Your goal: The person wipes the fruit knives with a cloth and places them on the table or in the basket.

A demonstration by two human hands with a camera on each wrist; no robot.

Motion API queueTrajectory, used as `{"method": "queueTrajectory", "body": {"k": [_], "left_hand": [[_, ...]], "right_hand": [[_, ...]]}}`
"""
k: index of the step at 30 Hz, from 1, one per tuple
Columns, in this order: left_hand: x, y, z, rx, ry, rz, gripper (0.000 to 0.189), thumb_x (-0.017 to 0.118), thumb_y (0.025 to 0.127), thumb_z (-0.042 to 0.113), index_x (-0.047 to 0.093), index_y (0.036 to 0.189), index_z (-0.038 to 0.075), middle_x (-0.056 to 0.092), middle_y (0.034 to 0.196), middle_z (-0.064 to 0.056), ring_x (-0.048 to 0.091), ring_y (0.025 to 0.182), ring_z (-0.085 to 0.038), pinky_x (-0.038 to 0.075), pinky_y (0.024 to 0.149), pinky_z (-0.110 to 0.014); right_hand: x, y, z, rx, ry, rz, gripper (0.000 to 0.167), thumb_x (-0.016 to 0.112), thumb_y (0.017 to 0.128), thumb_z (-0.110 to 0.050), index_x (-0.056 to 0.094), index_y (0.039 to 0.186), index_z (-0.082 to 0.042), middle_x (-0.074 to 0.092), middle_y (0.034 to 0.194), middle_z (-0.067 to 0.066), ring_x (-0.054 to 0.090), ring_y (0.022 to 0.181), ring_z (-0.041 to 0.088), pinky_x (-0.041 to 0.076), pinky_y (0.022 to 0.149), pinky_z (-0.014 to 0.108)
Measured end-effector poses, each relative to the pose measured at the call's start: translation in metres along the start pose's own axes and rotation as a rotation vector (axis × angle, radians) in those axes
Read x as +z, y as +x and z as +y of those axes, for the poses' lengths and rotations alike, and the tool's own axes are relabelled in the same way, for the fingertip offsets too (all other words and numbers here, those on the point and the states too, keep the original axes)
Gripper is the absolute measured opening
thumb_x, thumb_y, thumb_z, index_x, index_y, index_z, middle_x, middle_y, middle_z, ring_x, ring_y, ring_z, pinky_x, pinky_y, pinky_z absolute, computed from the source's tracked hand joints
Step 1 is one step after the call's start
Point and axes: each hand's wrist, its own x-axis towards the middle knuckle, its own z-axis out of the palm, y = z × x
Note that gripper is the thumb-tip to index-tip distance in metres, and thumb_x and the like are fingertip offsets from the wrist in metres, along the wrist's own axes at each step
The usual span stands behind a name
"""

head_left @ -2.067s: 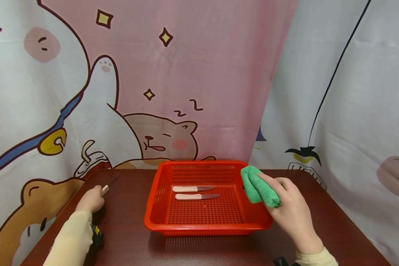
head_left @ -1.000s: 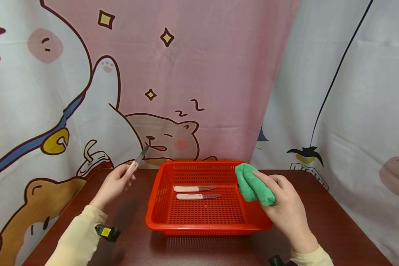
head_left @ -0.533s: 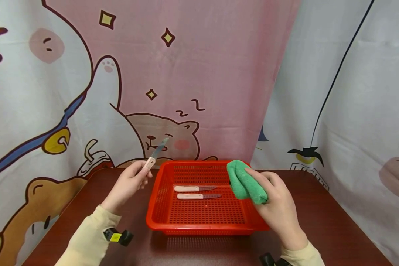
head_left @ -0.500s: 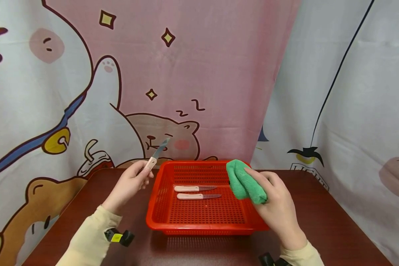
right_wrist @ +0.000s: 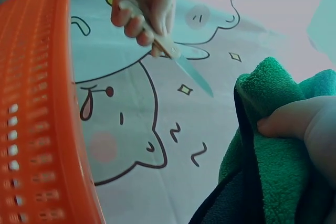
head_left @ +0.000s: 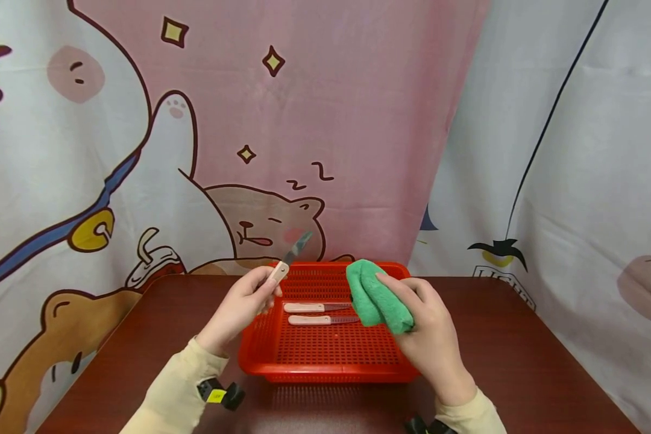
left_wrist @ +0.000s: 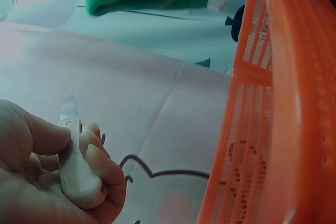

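Knife (head_left: 289, 261) up at eleven o'clock of the red basket (head_left: 331, 369), left hand (head_left: 244, 304) gripping it — right hand (head_left: 427, 330) clutches the green cloth (head_left: 377, 298) at two; a careless meeting could nick that hand.

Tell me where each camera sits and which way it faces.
Head: on the head, facing forward and down at the red basket; left hand, right hand and sleeves show.
Left wrist: on that wrist, facing the left hand, its knife and the printed backdrop.
Right wrist: on that wrist, facing the right hand on the green cloth; the left hand shows beyond.
Both wrist views share red basket, knife, green cloth and printed backdrop.
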Motion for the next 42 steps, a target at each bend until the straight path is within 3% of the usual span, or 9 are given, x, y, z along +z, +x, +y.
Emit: {"method": "queueTrajectory", "body": {"k": [8, 15, 21, 24, 37, 42], "left_hand": [[0.021, 0.001, 0.002, 0.012, -0.038, -0.058, 0.021, 0.051, 0.104, 0.015, 0.058, 0.117, -0.001, 0.056, 0.085, -0.008, 0.048, 0.066, -0.018, 0.043, 0.056, -0.026], [0.035, -0.001, 0.001, 0.048, -0.049, -0.094, 0.018, 0.051, 0.104, 0.015, 0.057, 0.112, 0.000, 0.056, 0.087, -0.016, 0.049, 0.066, -0.019, 0.047, 0.059, -0.028], [0.047, -0.004, 0.004, 0.063, -0.053, -0.109, 0.019, 0.049, 0.105, 0.015, 0.058, 0.113, 0.001, 0.055, 0.085, -0.009, 0.050, 0.067, -0.018, 0.047, 0.060, -0.028], [0.052, -0.004, 0.003, 0.062, -0.045, -0.115, 0.019, 0.049, 0.105, 0.016, 0.059, 0.112, 0.003, 0.055, 0.084, -0.011, 0.051, 0.069, -0.022, 0.048, 0.062, -0.030], [0.058, -0.008, 0.000, 0.083, -0.041, -0.123, 0.016, 0.047, 0.106, 0.017, 0.059, 0.107, 0.007, 0.054, 0.076, -0.006, 0.052, 0.066, -0.017, 0.049, 0.061, -0.030], [0.058, -0.009, 0.001, 0.089, -0.035, -0.130, 0.017, 0.049, 0.105, 0.017, 0.059, 0.105, 0.004, 0.055, 0.079, -0.010, 0.051, 0.066, -0.017, 0.048, 0.060, -0.028]], "right_hand": [[0.014, 0.000, -0.011, -0.030, 0.030, -0.034, 0.079, 0.074, 0.063, 0.017, 0.065, 0.131, -0.021, 0.059, 0.106, 0.007, 0.058, 0.096, 0.024, 0.047, 0.077, 0.038], [0.027, -0.002, -0.018, -0.058, 0.057, -0.068, 0.078, 0.078, 0.064, 0.015, 0.065, 0.131, -0.021, 0.059, 0.105, 0.007, 0.059, 0.093, 0.024, 0.052, 0.073, 0.040], [0.036, -0.003, -0.023, -0.065, 0.069, -0.079, 0.075, 0.080, 0.065, 0.011, 0.065, 0.131, -0.022, 0.058, 0.104, 0.006, 0.058, 0.093, 0.023, 0.052, 0.074, 0.040], [0.038, -0.003, -0.025, -0.068, 0.072, -0.079, 0.076, 0.079, 0.066, 0.012, 0.064, 0.131, -0.022, 0.059, 0.104, 0.005, 0.058, 0.093, 0.022, 0.052, 0.073, 0.039], [0.040, 0.001, -0.025, -0.069, 0.035, -0.065, 0.076, 0.080, 0.066, 0.013, 0.064, 0.132, -0.023, 0.058, 0.105, 0.004, 0.058, 0.093, 0.018, 0.053, 0.072, 0.035], [0.039, 0.003, -0.023, -0.061, 0.035, -0.056, 0.075, 0.081, 0.067, 0.011, 0.064, 0.132, -0.023, 0.058, 0.105, 0.005, 0.058, 0.093, 0.019, 0.052, 0.073, 0.036]]}}
